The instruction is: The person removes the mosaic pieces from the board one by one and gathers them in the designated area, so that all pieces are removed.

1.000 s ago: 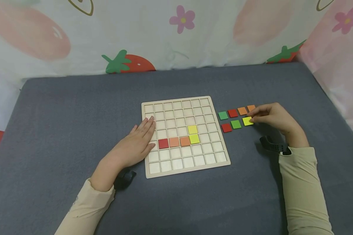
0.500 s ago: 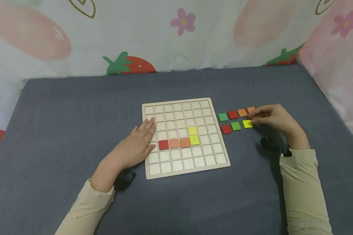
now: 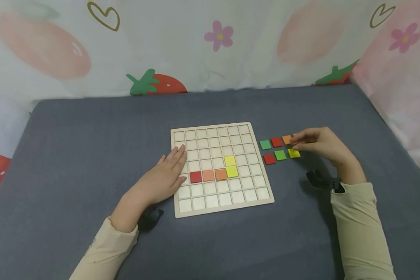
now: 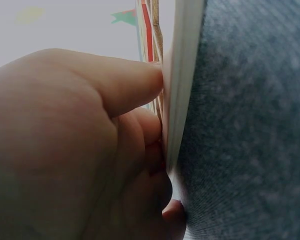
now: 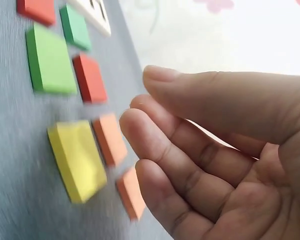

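My left hand [image 3: 162, 179] lies with straight fingers on the left edge of a pale wooden grid board [image 3: 224, 205]. In the left wrist view its thumb [image 4: 135, 82] touches the board's rim. On the board sit a red tile [image 3: 195, 177], two orange tiles [image 3: 208, 175] in the same row, and two yellow tiles [image 3: 230, 160] at the right end. My right hand [image 3: 323, 147] hovers over loose tiles right of the board, nearest a yellow tile [image 5: 80, 162]. Thumb and fingers are apart and hold nothing in the right wrist view. The hand partly covers one orange tile [image 5: 131, 194].
Beside the yellow tile lie a light green tile [image 3: 280, 155] and a red tile [image 3: 269, 159]. Behind them are a darker green tile [image 3: 265, 144], another red tile [image 3: 276, 142] and an orange tile [image 3: 287, 139]. A grey cloth [image 3: 101, 132] covers the table; a printed curtain [image 3: 252, 50] hangs behind.
My right hand has shifted slightly left and lifted its fingertips off the yellow tile, which stays in its row. The left hand stays on the board. The head view has tilted up slightly.
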`<state>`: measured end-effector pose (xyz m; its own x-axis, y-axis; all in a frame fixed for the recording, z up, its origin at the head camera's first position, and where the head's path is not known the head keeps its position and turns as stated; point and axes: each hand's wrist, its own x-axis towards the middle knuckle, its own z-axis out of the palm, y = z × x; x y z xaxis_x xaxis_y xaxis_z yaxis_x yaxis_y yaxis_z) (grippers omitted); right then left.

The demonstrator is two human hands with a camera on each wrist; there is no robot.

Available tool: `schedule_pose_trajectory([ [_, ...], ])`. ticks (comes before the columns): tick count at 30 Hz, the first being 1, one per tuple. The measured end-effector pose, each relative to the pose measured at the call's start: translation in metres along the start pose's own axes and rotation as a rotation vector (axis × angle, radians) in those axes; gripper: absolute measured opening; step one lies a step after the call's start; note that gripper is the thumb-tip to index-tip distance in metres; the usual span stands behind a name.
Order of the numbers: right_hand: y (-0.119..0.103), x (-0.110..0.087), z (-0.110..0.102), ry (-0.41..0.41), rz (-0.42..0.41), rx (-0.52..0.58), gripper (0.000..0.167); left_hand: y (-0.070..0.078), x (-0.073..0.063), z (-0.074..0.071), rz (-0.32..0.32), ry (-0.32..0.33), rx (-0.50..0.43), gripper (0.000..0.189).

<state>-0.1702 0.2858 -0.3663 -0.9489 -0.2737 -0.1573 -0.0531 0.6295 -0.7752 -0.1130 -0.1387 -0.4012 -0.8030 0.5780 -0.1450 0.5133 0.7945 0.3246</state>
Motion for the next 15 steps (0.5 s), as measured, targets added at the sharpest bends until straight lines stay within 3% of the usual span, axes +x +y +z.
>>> schedule_pose_trajectory([
  [15,-0.039,0.011,0.030,-0.133,-0.138,0.069,0.019,0.002,-0.001,-0.002,-0.009,-0.002,0.001,0.064],
])
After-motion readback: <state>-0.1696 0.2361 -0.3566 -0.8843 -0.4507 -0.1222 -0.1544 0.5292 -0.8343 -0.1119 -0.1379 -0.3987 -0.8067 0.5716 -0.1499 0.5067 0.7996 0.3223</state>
